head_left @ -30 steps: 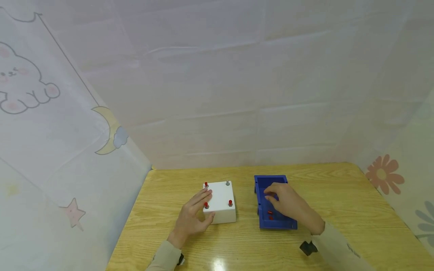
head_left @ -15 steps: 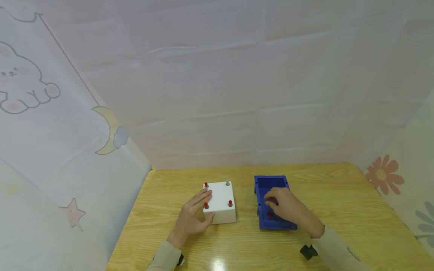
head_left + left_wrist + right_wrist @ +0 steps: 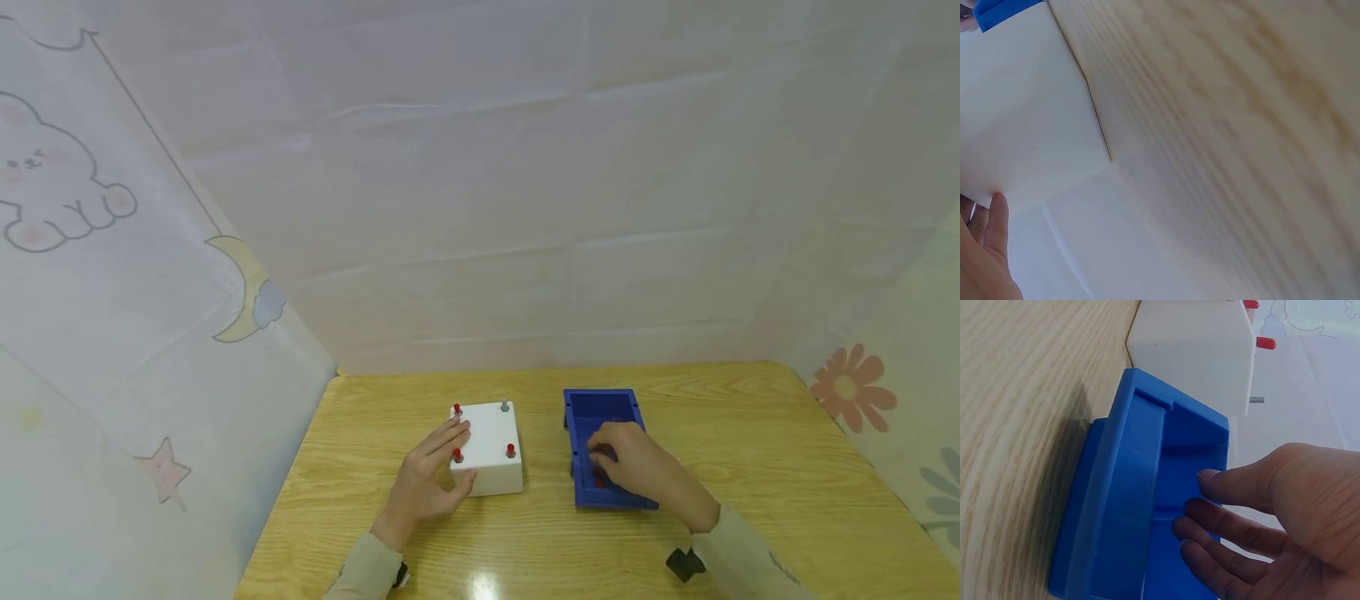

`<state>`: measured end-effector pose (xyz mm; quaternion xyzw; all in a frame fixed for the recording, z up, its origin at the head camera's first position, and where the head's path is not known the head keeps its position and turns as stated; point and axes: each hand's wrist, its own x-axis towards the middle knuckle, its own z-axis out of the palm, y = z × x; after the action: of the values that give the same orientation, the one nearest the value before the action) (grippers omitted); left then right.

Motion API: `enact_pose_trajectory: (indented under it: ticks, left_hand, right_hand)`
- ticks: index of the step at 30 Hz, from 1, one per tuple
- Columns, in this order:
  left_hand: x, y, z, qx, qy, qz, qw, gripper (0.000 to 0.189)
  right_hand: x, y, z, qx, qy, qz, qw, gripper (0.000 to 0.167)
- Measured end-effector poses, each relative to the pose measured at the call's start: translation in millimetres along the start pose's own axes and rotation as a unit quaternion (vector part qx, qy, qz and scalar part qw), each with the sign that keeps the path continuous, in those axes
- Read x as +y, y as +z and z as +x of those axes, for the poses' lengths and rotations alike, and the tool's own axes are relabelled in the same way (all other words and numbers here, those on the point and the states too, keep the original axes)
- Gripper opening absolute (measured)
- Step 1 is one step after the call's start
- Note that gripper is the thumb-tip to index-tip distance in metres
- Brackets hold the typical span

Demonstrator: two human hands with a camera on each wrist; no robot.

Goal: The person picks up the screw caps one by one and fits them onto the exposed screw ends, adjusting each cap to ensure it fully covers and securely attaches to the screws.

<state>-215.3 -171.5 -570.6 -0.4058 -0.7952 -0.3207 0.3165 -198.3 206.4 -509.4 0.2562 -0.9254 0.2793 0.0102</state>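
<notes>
A white box (image 3: 491, 437) stands on the table, with toggle switches near its top corners. Three levers wear red caps (image 3: 511, 450); the back right one is a bare metal lever (image 3: 505, 406). My left hand (image 3: 423, 483) rests on the box's left side, fingers straight across the top and thumb against the front. To the right lies a blue bin (image 3: 574, 454), small red caps (image 3: 599, 481) inside near its front end. My right hand (image 3: 637, 467) reaches into it. In the right wrist view, this hand (image 3: 1272, 525) has loosely bent fingers, thumb apart from them, nothing between.
Both things stand on a wood-grain table (image 3: 540, 542), with a strip of table between box and bin. A pale sheet (image 3: 480, 208) hangs behind the table's back edge, and printed sheets (image 3: 855, 400) flank it. A dark wrist piece (image 3: 685, 565) sits below the right sleeve.
My right hand has moved slightly toward the front of the bin and lower, close to the red caps, which it now partly covers. The left hand and the box have stayed put.
</notes>
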Motion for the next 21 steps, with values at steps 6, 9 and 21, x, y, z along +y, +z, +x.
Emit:
enact_pose_trajectory:
  ticks: [6,9,21]
  left_hand:
    - [1.2,-0.3,-0.3,0.003,0.002,-0.001,1.0,0.051]
    - [1.3,0.1,-0.4,0.006,0.008,-0.003,0.9999,0.051]
    - [-0.4,0.1,0.4,0.009,0.016,-0.002,0.9998,0.05]
  right_hand:
    - [4.9,7.9,-1.1,-0.008,-0.001,0.005,1.0,0.013]
    - [7.7,11.3,-1.1,-0.009,-0.004,0.006,0.9999,0.013]
    - [11.8,18.2,-0.1,-0.018,0.001,-0.009,0.9998,0.011]
